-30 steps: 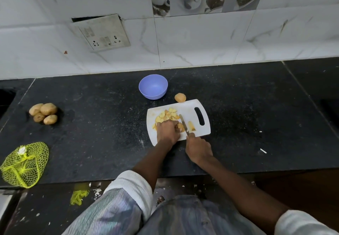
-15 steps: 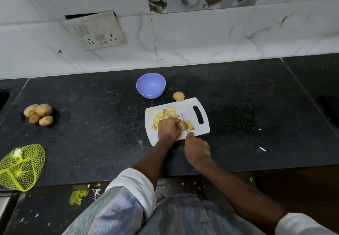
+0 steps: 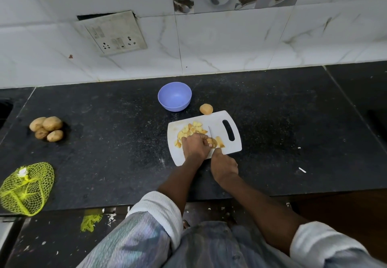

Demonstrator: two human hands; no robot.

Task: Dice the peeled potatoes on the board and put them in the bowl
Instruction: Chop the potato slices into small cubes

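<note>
While held, knife (image 3: 210,132) seemingly wallward.

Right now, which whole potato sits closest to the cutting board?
The lone potato at the cutting board's far edge, beside the blue bowl. The other four potatoes huddle together far off to the left on the counter.

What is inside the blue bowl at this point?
The blue bowl shows only its bare inside; no potato pieces are in it. The cut potato pieces all lie on the white cutting board. Nothing covers the bowl's inside.
</note>
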